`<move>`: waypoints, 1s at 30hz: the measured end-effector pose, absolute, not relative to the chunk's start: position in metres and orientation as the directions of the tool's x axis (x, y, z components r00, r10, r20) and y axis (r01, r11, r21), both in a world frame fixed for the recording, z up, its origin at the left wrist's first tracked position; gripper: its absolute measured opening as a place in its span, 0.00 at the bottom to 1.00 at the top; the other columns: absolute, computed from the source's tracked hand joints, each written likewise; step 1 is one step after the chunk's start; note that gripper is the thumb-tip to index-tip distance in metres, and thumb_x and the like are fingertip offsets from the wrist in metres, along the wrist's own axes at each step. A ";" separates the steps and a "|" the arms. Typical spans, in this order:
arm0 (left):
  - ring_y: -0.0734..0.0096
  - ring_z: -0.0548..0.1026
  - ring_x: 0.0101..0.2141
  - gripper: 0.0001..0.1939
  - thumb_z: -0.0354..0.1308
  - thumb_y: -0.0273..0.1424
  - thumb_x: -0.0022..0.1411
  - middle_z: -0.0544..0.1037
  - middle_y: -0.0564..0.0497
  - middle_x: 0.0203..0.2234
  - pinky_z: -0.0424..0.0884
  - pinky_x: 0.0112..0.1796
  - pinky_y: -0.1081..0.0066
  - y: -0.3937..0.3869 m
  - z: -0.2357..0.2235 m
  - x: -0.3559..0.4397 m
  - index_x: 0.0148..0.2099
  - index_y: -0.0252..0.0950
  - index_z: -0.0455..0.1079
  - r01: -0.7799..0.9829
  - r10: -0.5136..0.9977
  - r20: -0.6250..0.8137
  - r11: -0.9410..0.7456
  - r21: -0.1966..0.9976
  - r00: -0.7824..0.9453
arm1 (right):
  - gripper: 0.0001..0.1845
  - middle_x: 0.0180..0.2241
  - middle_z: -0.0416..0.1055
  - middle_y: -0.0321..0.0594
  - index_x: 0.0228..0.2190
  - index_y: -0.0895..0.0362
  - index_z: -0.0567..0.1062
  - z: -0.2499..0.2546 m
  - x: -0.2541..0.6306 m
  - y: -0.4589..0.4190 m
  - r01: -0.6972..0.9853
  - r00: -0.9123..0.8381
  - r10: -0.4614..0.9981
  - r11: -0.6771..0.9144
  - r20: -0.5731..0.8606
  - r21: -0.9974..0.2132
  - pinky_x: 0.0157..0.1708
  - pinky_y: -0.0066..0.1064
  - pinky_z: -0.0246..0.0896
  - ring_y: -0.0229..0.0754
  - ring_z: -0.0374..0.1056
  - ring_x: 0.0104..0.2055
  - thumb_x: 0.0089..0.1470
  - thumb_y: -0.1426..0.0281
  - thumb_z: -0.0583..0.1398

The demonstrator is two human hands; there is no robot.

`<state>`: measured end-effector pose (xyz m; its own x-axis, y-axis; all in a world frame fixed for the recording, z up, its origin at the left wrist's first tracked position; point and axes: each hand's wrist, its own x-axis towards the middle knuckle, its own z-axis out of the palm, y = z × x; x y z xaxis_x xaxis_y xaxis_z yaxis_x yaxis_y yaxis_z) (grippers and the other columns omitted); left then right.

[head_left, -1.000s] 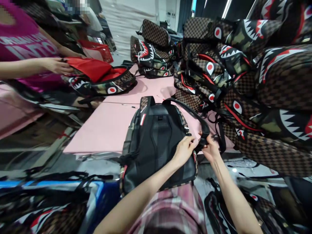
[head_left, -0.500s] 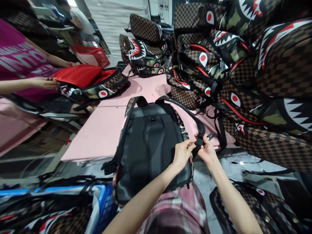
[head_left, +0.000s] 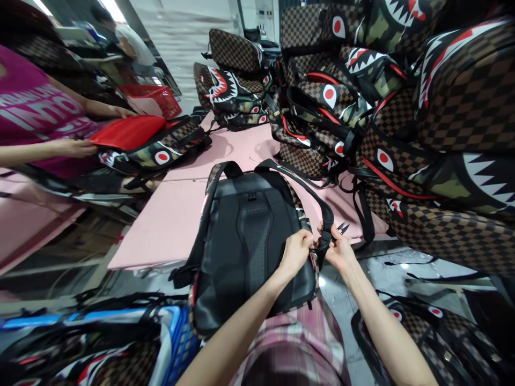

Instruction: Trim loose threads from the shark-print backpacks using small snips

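A backpack (head_left: 255,241) lies with its black padded back facing up, partly on the pink table (head_left: 148,230) and partly over its front edge. Its right shoulder strap (head_left: 317,201) curves out past the bag's right side. My left hand (head_left: 296,251) pinches the strap's lower end beside the bag's edge. Just to the right, my right hand (head_left: 341,249) has its fingers closed round the same strap near its buckle, whose details are too dark to make out. Small dark snips (head_left: 343,228) lie on the table behind my right hand.
Stacked checkered shark-face backpacks (head_left: 450,177) crowd the right side, with another pile (head_left: 237,80) at the back. At left, a co-worker in a purple shirt (head_left: 36,102) handles an open red-lined backpack (head_left: 161,150). A blue crate (head_left: 173,332) holding bags stands at lower left.
My left hand has shifted slightly left with the strap end, and my right hand stays on the strap. The co-worker's red flap sits lower. The whole view has shifted slightly.
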<state>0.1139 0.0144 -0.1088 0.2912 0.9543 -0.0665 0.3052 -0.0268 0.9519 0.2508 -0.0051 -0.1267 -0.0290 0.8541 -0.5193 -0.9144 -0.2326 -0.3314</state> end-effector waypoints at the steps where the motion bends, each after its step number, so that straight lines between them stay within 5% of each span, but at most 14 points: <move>1: 0.73 0.72 0.24 0.12 0.46 0.29 0.58 0.73 0.51 0.21 0.64 0.25 0.76 0.016 -0.110 0.113 0.29 0.33 0.69 0.275 0.955 -0.107 0.027 0.961 0.278 | 0.07 0.27 0.74 0.36 0.34 0.57 0.74 -0.129 0.252 -0.006 -0.912 -0.036 0.853 -0.241 -0.521 -0.331 0.21 0.28 0.67 0.32 0.60 0.17 0.52 0.68 0.61; 6: 0.71 0.75 0.30 0.12 0.51 0.34 0.57 0.77 0.50 0.29 0.67 0.29 0.75 0.011 -0.112 0.115 0.35 0.35 0.73 0.276 0.952 -0.073 -0.012 0.961 0.298 | 0.08 0.28 0.74 0.38 0.35 0.58 0.74 -0.133 0.250 -0.007 -0.910 -0.047 0.867 -0.242 -0.497 -0.336 0.22 0.28 0.67 0.35 0.65 0.21 0.52 0.67 0.61; 9: 0.70 0.74 0.31 0.11 0.57 0.37 0.54 0.78 0.52 0.33 0.66 0.32 0.73 0.002 -0.108 0.123 0.38 0.40 0.75 0.456 0.950 0.002 -0.151 0.877 0.311 | 0.08 0.26 0.73 0.38 0.35 0.57 0.74 -0.131 0.247 -0.008 -0.897 0.010 0.877 -0.204 -0.480 -0.392 0.20 0.27 0.66 0.38 0.68 0.25 0.52 0.67 0.61; 12: 0.68 0.74 0.30 0.10 0.57 0.38 0.55 0.78 0.51 0.32 0.64 0.31 0.72 -0.001 -0.104 0.127 0.36 0.41 0.76 0.602 0.950 -0.003 -0.196 0.774 0.314 | 0.07 0.25 0.73 0.37 0.34 0.58 0.74 -0.129 0.246 -0.009 -0.860 0.094 0.877 -0.167 -0.471 -0.482 0.16 0.21 0.62 0.32 0.63 0.19 0.53 0.68 0.60; 16: 0.69 0.74 0.28 0.09 0.54 0.34 0.57 0.79 0.51 0.28 0.64 0.30 0.74 0.003 -0.108 0.125 0.34 0.39 0.76 0.543 0.946 -0.060 -0.130 0.830 0.318 | 0.07 0.26 0.73 0.36 0.33 0.58 0.74 -0.127 0.247 -0.012 -0.819 0.136 0.875 -0.164 -0.464 -0.550 0.12 0.15 0.55 0.25 0.51 0.13 0.53 0.68 0.60; 21: 0.72 0.75 0.27 0.10 0.51 0.31 0.57 0.78 0.52 0.25 0.66 0.31 0.75 0.006 -0.115 0.122 0.31 0.36 0.73 0.399 0.934 -0.067 -0.084 0.913 0.351 | 0.10 0.27 0.73 0.36 0.30 0.58 0.74 -0.131 0.246 -0.013 -0.701 0.209 0.871 -0.184 -0.445 -0.689 0.14 0.17 0.54 0.25 0.49 0.14 0.48 0.64 0.63; 27: 0.72 0.75 0.28 0.10 0.50 0.30 0.57 0.77 0.52 0.25 0.67 0.34 0.75 0.006 -0.116 0.120 0.29 0.35 0.71 0.374 0.924 -0.070 -0.082 0.924 0.376 | 0.18 0.34 0.72 0.38 0.34 0.57 0.73 -0.126 0.264 -0.032 -0.396 0.357 0.849 -0.239 -0.389 -0.887 0.21 0.24 0.56 0.32 0.60 0.22 0.41 0.61 0.66; 30: 0.73 0.75 0.29 0.09 0.50 0.29 0.56 0.77 0.52 0.25 0.67 0.34 0.75 0.004 -0.116 0.121 0.30 0.36 0.71 0.394 0.924 -0.068 -0.093 0.914 0.377 | 0.21 0.41 0.70 0.38 0.42 0.53 0.70 -0.107 0.277 -0.057 0.188 0.494 0.864 -0.213 -0.095 -0.959 0.34 0.30 0.58 0.42 0.65 0.39 0.44 0.63 0.65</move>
<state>0.1209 0.0038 -0.1162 0.3768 0.9238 -0.0682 0.3938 -0.0932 0.9145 0.2773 -0.0566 -0.1073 0.4937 0.8644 -0.0953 0.1875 -0.2128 -0.9589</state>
